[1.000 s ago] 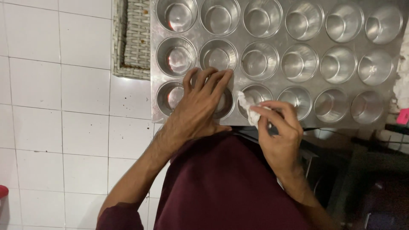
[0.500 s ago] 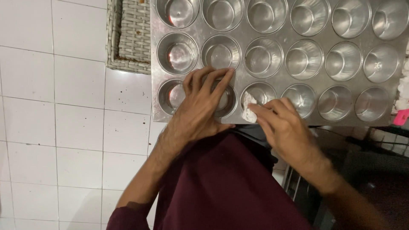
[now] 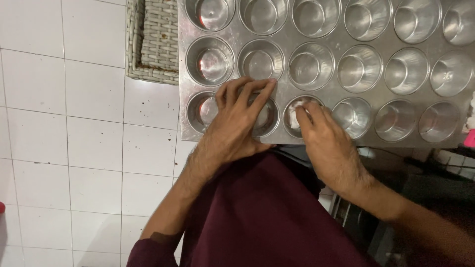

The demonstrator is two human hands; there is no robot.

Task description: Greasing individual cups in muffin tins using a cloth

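A large metal muffin tray (image 3: 326, 94) with several round cups fills the upper right of the head view. My left hand (image 3: 237, 118) lies flat on its near edge, fingers spread over the second cup of the front row. My right hand (image 3: 324, 136) pinches a small white wad (image 3: 295, 114) and presses it inside the third front-row cup (image 3: 302, 116). My dark maroon garment (image 3: 267, 212) shows below the tray.
A woven wicker basket (image 3: 148, 44) sits partly under the tray's upper left corner. White floor tiles (image 3: 74, 123) with small dark specks spread to the left. Dark metal framing (image 3: 425, 168) shows under the tray at right.
My right hand has moved forward from the tray's near edge and pushed the white wad down into the third front-row cup. The left hand has stayed where it was.
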